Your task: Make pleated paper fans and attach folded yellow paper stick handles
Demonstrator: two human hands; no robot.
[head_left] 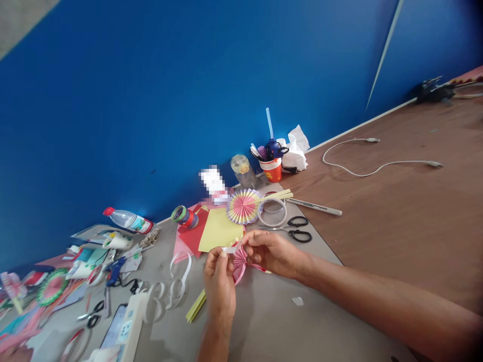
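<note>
Pinched between thumb and finger of my left hand [220, 279] is one end of a short white strip [231, 249], perhaps tape or paper. My right hand [274, 252] is closed at the strip's other end, its thumb and fingertip together. Just below and between both hands shows a pink pleated paper fan [239, 265], partly hidden by the fingers. A folded yellow paper strip [195, 305] lies left of my left wrist. Beyond my hands are a yellow paper sheet [220, 230] over red paper [191, 238], and a finished multicoloured pleated fan [243, 206].
Black-handled scissors [300, 235], a white tape roll [272, 212] and a cutter [315, 206] lie beyond my right hand. A pen cup [271, 170] and a jar [243, 172] stand by the blue wall. Leftward are a power strip [133, 327], a bottle [128, 220] and another person's hand [17, 347].
</note>
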